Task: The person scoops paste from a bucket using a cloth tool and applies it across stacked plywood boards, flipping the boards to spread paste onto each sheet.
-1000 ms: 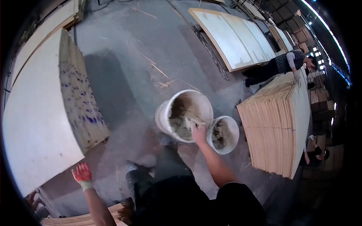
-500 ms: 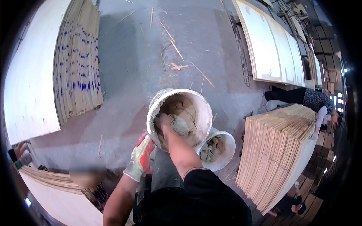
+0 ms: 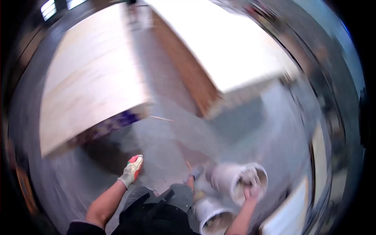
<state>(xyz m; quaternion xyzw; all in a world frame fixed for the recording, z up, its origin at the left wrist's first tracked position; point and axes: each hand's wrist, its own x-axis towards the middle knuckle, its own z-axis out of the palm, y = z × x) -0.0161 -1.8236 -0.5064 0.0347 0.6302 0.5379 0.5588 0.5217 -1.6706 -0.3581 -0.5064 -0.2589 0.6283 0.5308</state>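
My left hand (image 3: 132, 170), in a white and red work glove, is held over the floor away from the buckets. Its fingers look curled together, with nothing visible in them. My bare right hand (image 3: 252, 191) is at the mouth of a white bucket (image 3: 229, 176), which is tilted toward me. Its fingers are around a lump of greyish putty (image 3: 250, 175), blurred by motion. A second white bucket (image 3: 205, 209) stands below it near my legs, with some material (image 3: 215, 222) inside.
A stack of plywood sheets (image 3: 94, 78) with purple-marked edges stands at the left. Another broad pale stack (image 3: 223, 43) is ahead to the right. A white panel (image 3: 288, 209) lies at lower right. Wood scraps lie on the grey floor (image 3: 168, 145).
The view has swung to other plywood stacks. My right hand has come up from deep inside the bucket to its mouth with putty. My left hand has moved away from the bucket.
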